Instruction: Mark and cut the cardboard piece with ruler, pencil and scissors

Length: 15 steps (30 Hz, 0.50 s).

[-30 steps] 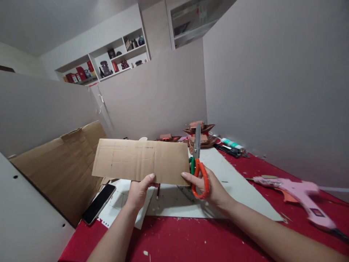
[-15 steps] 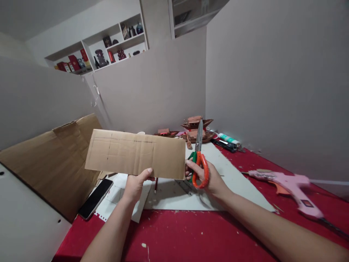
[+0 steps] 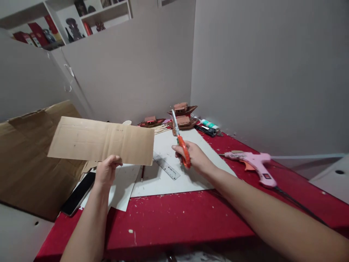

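A long brown cardboard strip (image 3: 89, 140) with faint pencil lines is pinched at its lower edge by my left hand (image 3: 107, 169), raised above the table. To its right, my right hand (image 3: 193, 156) is closed around the orange handles of the scissors (image 3: 184, 151), whose blades point up and look closed. The scissors and the cardboard are apart. Below them, a clear ruler (image 3: 167, 166) and a dark red pencil (image 3: 142, 173) lie on and beside white sheets (image 3: 160, 185).
Brown model boats (image 3: 182, 122) stand at the back. A pink glue gun (image 3: 253, 163) lies on the red cloth (image 3: 169, 218) at the right. A black phone (image 3: 79, 193) and a large cardboard piece (image 3: 35, 156) are at the left.
The view has shifted to the right. My right hand has moved away from the cardboard with the scissors, opening a gap between them, and the ruler now shows clearly.
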Each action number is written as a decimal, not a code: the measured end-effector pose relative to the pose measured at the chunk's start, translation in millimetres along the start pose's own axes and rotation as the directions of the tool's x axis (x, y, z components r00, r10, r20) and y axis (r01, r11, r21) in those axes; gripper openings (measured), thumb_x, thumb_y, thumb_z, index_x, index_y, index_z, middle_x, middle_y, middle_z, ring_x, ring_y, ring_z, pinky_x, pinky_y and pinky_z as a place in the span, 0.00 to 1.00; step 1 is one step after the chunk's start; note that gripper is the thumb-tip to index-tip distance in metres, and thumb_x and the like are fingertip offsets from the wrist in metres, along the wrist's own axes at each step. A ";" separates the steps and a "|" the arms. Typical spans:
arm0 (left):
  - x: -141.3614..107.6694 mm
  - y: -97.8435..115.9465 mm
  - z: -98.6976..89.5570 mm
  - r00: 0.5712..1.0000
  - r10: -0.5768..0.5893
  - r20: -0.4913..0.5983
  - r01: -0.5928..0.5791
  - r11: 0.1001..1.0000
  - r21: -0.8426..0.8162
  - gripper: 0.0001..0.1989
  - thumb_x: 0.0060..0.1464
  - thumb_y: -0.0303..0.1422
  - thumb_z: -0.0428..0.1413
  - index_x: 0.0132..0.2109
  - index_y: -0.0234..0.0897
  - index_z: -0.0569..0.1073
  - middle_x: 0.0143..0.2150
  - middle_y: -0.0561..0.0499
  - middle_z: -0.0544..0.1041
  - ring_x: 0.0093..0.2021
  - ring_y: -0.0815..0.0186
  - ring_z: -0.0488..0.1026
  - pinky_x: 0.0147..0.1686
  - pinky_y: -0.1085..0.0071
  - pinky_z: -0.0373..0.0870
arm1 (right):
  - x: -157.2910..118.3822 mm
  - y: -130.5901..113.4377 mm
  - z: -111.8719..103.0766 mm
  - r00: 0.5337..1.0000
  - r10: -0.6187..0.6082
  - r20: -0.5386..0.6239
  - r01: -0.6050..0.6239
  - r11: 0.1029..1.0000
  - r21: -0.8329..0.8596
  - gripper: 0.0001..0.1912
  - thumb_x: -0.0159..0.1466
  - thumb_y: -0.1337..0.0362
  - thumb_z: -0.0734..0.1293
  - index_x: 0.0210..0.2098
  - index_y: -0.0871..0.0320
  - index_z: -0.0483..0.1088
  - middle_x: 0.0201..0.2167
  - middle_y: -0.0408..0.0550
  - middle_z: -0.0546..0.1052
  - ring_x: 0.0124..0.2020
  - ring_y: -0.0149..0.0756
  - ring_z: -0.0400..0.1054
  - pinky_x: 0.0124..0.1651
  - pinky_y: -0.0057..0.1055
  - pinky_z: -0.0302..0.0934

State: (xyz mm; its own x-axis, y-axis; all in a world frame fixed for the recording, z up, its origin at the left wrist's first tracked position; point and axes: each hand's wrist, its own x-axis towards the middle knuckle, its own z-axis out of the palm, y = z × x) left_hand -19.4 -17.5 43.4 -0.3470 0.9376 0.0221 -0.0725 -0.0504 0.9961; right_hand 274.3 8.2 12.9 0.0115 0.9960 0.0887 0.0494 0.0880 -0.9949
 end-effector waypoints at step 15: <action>8.0 19.7 -16.0 0.990 0.056 -0.129 -0.065 0.996 -0.069 0.18 0.62 0.37 0.57 0.57 0.36 0.70 0.56 0.43 0.73 0.49 0.57 0.75 0.45 0.55 0.75 | 38.6 -5.5 -37.0 0.995 -0.011 0.103 0.101 0.318 -0.943 0.14 0.57 0.53 0.68 0.28 0.58 0.75 0.33 0.59 0.79 0.36 0.50 0.73 0.30 0.33 0.54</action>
State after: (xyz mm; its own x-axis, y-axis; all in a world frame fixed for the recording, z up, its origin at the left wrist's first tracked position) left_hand -38.6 -16.4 61.9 -0.4680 0.8813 0.0663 -0.1139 -0.1345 0.9844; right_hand 311.4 45.6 23.6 -0.0920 0.9913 0.0945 0.9585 0.1139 -0.2615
